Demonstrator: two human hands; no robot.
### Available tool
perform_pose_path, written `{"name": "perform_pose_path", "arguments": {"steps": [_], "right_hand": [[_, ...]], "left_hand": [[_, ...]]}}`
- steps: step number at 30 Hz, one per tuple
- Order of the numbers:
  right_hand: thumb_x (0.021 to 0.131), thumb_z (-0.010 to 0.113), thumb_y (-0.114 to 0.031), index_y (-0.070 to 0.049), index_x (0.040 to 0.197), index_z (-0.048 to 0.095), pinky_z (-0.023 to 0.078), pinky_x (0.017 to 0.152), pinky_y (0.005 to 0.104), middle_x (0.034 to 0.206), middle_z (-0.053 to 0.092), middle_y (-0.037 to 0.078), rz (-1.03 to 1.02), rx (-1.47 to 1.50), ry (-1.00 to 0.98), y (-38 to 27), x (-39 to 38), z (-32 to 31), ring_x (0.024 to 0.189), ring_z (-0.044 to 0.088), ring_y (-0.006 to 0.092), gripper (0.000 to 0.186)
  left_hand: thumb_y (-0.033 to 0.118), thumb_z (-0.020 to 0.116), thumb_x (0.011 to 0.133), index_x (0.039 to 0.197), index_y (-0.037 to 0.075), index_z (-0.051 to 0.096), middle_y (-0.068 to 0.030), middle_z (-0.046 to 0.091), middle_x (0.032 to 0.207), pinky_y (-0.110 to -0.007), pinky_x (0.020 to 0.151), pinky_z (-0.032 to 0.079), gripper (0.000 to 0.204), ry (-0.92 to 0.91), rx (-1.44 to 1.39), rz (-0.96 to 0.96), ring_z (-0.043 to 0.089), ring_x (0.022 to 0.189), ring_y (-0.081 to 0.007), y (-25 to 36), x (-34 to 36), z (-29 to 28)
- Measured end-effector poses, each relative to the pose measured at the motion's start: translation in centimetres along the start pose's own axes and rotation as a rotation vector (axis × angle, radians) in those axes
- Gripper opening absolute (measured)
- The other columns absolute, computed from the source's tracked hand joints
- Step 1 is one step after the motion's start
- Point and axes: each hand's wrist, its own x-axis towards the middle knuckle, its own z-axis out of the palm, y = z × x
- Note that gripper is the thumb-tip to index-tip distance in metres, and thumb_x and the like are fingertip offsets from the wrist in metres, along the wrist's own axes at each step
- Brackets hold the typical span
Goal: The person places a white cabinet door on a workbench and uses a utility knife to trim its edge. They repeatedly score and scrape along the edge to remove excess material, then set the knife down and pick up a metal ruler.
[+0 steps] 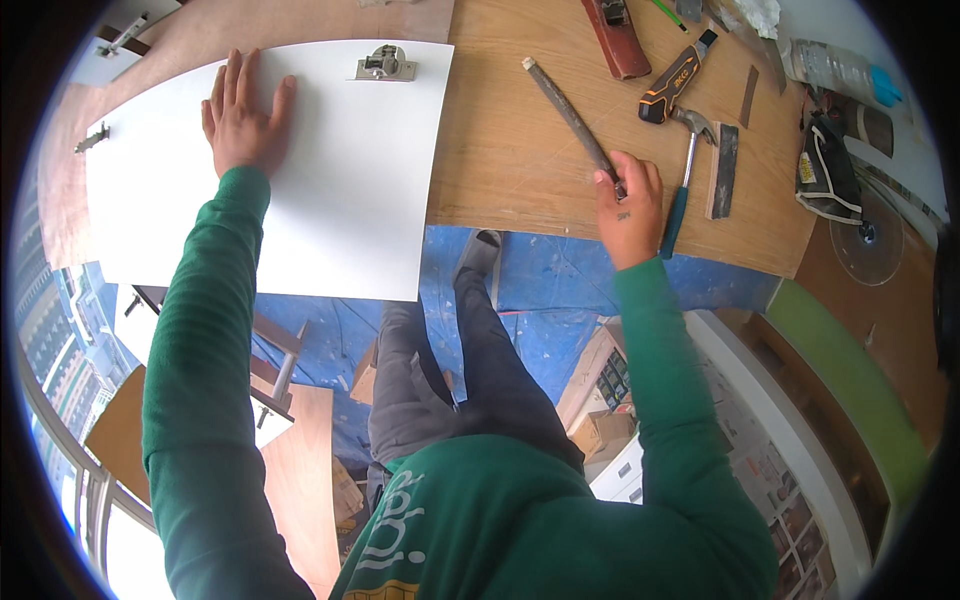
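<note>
Flat on a white board [330,190] lies my left hand [246,115], fingers stretched out and holding nothing. A metal cabinet hinge [386,64] is fixed near the board's far right corner, and another hinge [94,138] sits at its left edge. My right hand [632,212] is closed around the near end of a slim dark brown stick [570,117] with a pale tip, which points away to the far left over the wooden tabletop [500,185]. Just right of that hand is a claw hammer [688,170] with a green grip.
Beyond the hammer lie an orange-and-black utility knife [678,78], a dark flat block [722,172] and a reddish-brown hand plane [615,38]. A plastic bottle [842,72] and a black pouch [828,168] are at the far right. Blue sheeting [550,275] covers the floor.
</note>
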Motion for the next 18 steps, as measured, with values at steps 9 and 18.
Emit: {"name": "perform_pose_path", "arguments": {"steps": [9, 18], "right_hand": [[0.089, 0.073, -0.007, -0.003, 0.119, 0.063, 0.050, 0.088, 0.0481, 0.104, 0.063, 0.017, -0.145, -0.058, -0.055, 4.8, 0.2, 0.8, 0.102, 0.059, 0.0403, 0.031], [0.100, 0.066, -0.008, -0.011, 0.146, 0.055, 0.053, 0.079, 0.0379, 0.099, 0.064, 0.012, -0.005, 0.283, -0.165, -0.2, 1.9, 1.1, 0.085, 0.062, 0.0270, 0.048]], "left_hand": [[0.065, 0.044, 0.102, 0.161, 0.026, 0.038, -0.0007, 0.028, 0.172, -0.046, 0.132, 0.008, 0.071, -0.019, 0.007, -0.011, 0.020, 0.160, -0.0200, 0.8, 0.0, -0.2], [0.064, 0.044, 0.101, 0.161, 0.027, 0.038, -0.0007, 0.028, 0.172, -0.045, 0.133, 0.006, 0.071, -0.020, -0.019, -0.016, 0.020, 0.160, -0.0199, 0.6, -0.1, -0.5]]}}
